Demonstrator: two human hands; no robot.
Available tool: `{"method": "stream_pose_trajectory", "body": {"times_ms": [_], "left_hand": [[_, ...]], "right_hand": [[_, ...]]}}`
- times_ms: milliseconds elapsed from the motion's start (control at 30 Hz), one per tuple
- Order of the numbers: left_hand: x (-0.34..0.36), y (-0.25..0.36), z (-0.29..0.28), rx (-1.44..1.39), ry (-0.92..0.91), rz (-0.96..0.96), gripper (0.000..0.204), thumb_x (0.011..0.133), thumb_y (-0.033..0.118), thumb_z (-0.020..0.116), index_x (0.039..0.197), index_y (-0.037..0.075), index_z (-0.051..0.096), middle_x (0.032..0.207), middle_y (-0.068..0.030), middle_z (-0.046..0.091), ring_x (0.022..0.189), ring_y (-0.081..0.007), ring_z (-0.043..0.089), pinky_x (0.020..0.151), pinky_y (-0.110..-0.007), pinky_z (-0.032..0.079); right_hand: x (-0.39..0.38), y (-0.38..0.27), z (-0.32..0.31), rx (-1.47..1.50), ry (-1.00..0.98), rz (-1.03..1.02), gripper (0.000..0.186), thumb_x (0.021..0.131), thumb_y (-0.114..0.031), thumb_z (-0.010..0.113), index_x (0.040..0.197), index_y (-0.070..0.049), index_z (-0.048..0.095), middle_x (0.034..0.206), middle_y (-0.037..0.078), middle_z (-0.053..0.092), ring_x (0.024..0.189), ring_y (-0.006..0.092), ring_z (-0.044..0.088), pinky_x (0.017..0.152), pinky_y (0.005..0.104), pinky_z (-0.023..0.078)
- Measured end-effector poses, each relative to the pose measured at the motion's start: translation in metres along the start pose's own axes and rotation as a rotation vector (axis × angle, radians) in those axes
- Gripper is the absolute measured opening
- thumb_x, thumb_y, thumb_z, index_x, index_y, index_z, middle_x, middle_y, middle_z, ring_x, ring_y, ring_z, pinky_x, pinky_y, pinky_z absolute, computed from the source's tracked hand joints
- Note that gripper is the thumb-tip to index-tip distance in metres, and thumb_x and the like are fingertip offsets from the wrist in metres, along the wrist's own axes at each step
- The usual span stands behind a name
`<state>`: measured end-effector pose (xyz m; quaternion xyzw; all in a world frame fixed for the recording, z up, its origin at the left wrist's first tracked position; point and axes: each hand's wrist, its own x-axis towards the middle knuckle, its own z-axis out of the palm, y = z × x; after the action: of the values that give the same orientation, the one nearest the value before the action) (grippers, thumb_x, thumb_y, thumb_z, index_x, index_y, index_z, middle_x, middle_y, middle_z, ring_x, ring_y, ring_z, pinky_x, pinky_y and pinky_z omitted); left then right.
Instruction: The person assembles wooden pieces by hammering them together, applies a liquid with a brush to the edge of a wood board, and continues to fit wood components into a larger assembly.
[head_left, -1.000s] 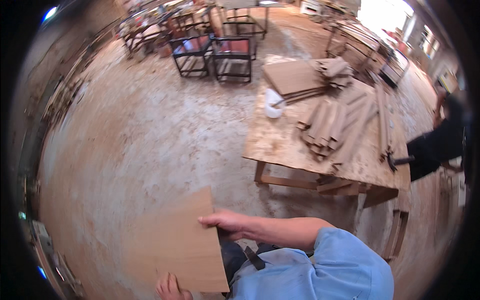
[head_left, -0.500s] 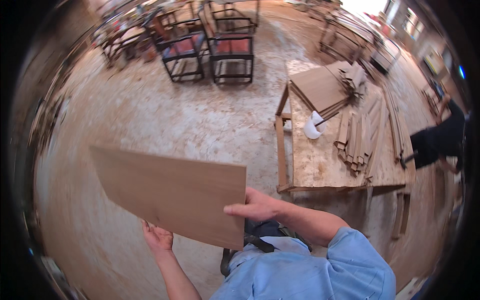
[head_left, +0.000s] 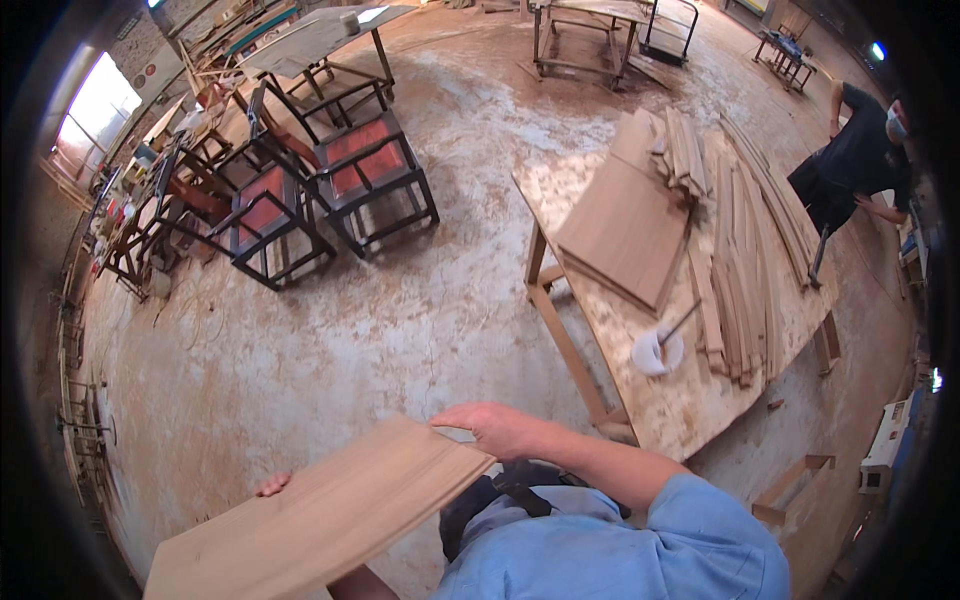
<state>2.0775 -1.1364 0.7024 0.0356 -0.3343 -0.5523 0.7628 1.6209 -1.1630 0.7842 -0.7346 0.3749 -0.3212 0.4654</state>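
Both hands hold a flat wooden panel (head_left: pixel 320 505), light brown and rectangular, low in front of my body. It slants from the lower left up toward the right. My right hand (head_left: pixel 490 428) grips its far right corner, fingers bent over the edge. Curled over the far edge are the fingertips of my left hand (head_left: pixel 273 484); the rest of that hand is hidden beneath the panel.
To the right stands a workbench (head_left: pixel 660 415) with stacked panels (head_left: pixel 630 215), wood strips (head_left: pixel 745 270) and a white pot (head_left: pixel 657 352) holding a stick. Dark chairs (head_left: pixel 365 165) stand far left. A person (head_left: pixel 860 165) stands beyond the bench; a wooden frame (head_left: pixel 790 490) lies lower right.
The panel has dropped lower and tipped from nearly upright to flatter. My view has shifted, so the chairs and bench sit elsewhere in the picture, and more of the other person shows.
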Motion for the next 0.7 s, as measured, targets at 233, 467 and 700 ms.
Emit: {"method": "stream_pose_trajectory", "body": {"times_ms": [233, 467, 700], "left_hand": [[0.283, -0.025, -0.140, 0.050, -0.518, 0.108, 0.033, 0.104, 0.026, 0.039, 0.115, 0.008, 0.065, 0.102, -0.0083, 0.068, 0.093, -0.0226, 0.061, 0.089, -0.039, 0.043], [0.549, -0.135, -0.205, -0.022, -0.644, 0.094, 0.032, 0.103, 0.027, 0.040, 0.116, 0.009, 0.064, 0.103, -0.0077, 0.067, 0.093, -0.0218, 0.060, 0.089, -0.038, 0.041], [0.759, -0.305, -0.214, -0.085, -0.781, 0.035, 0.032, 0.103, 0.027, 0.041, 0.117, 0.009, 0.063, 0.104, -0.0073, 0.067, 0.094, -0.0215, 0.060, 0.089, -0.038, 0.040]], "right_hand": [[0.145, 0.109, -0.088, -0.018, 0.101, 0.461, 0.038, 0.093, -0.027, 0.062, 0.121, -0.002, 0.064, 0.112, 0.017, 0.070, 0.102, 0.0325, 0.067, 0.089, 0.0381, 0.052], [0.246, 0.202, -0.181, 0.056, 0.535, 0.787, 0.036, 0.093, -0.027, 0.062, 0.117, 0.000, 0.066, 0.100, 0.016, 0.072, 0.090, 0.0235, 0.070, 0.079, 0.0351, 0.054], [0.296, 0.310, -0.285, 0.433, 0.891, 0.937, 0.029, 0.092, -0.018, 0.063, 0.112, 0.003, 0.066, 0.082, 0.006, 0.066, 0.068, 0.0117, 0.061, 0.059, 0.0279, 0.050]]}}
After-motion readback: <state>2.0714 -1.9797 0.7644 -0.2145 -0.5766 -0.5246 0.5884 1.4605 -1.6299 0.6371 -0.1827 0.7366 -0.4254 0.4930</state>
